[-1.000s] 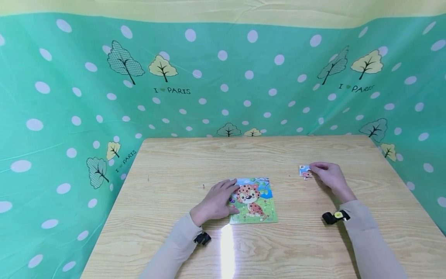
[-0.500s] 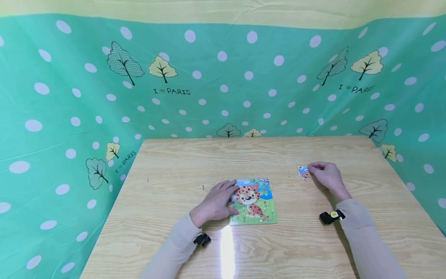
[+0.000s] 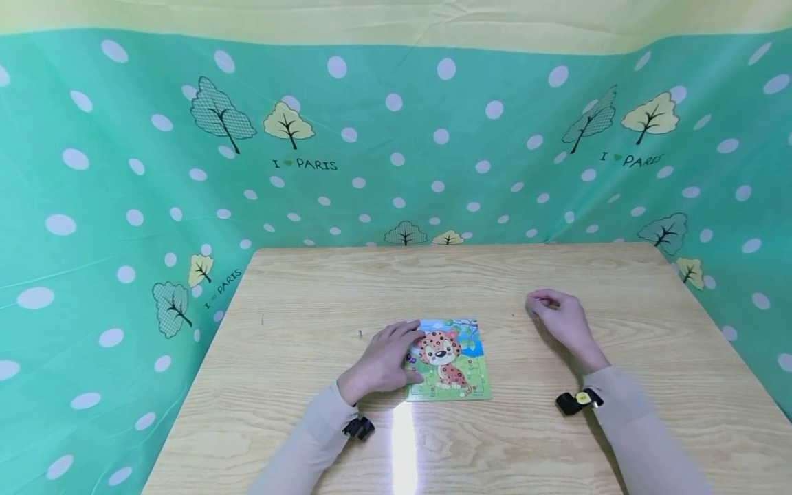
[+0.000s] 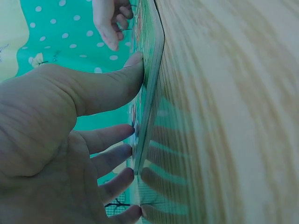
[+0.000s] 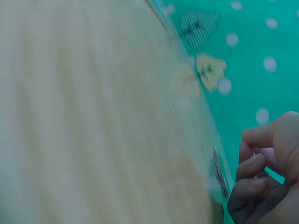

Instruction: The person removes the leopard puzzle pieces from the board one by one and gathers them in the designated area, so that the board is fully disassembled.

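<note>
Presently, the left hand [image 3: 380, 361] lies loosely spread on the leopard puzzle [image 3: 458, 371], which reaches rightward from beneath it on the desk [image 3: 322, 292], while the right hand [image 3: 562, 324], well apart, has its fingers curled, and whether they hold anything cannot be determined. A thin flat piece [image 5: 220, 173] shows edge-on just beside the right hand's fingers. Assessed risks: the puzzle could skid or its pieces lift if the left hand's light contact drags sideways, and the thin piece could slip if poorly pinched.
</note>
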Available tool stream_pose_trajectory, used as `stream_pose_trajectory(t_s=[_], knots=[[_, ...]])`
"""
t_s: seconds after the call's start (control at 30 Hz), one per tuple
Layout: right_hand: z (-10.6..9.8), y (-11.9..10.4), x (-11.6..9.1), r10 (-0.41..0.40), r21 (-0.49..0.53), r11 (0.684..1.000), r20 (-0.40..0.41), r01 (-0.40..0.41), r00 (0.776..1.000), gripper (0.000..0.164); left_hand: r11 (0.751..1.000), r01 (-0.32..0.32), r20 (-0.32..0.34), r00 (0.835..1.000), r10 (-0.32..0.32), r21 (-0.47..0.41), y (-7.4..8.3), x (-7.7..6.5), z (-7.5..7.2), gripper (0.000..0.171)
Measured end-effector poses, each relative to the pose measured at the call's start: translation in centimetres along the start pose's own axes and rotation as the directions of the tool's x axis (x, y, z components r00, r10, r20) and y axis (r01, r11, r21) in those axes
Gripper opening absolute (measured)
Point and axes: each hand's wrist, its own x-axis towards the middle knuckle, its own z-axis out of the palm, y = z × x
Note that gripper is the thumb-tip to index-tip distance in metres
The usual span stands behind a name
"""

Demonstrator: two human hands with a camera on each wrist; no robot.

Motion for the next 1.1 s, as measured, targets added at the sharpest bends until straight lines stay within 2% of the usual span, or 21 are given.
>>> stream_pose_trajectory(t_s=[0.23,0.53,0.67,0.77,0.87,1.0,1.1], knots=[[2.0,-2.0,-1.4,-0.083,0.004,0.997,0.083,0.083,0.993,0.03,1.0,-0.006,-0.001,1.0,0.006,-0.001,0.0,0.0,0.0,0.088],[4.8,-5.2,-3.1,-0.168,0.035,0.986,0.23,0.164,0.959,0.018,1.0,-0.012,-0.002,1.0,0.012,-0.005,-0.2,0.0,0.0,0.088],[6.4,-6.8,-3.6,-0.228,0.055,0.974,0.297,0.221,0.927,0.019,1.0,-0.018,-0.007,1.0,0.017,-0.014,-0.3,0.0,0.0,0.087],[7.6,-7.7,-3.8,-0.293,0.043,0.954,0.364,0.298,0.884,0.024,1.0,-0.019,-0.009,1.0,0.019,-0.02,-0.3,0.0,0.0,0.087],[8.4,-8.5,-4.0,-0.347,-0.026,0.92,0.407,0.391,0.845,0.033,1.0,-0.023,-0.01,1.0,0.022,-0.016,-0.3,0.0,0.0,0.087],[8.6,-9.4,-4.3,-0.34,-0.134,0.89,0.444,0.437,0.829,0.046,1.0,-0.024,-0.008,1.0,0.024,-0.011,-0.2,0.0,0.1,0.087],[8.5,-10.0,-4.4,-0.312,-0.172,0.886,0.466,0.431,0.828,0.052,1.0,-0.022,-0.007,1.0,0.021,-0.009,-0.2,0.1,0.1,0.086]])
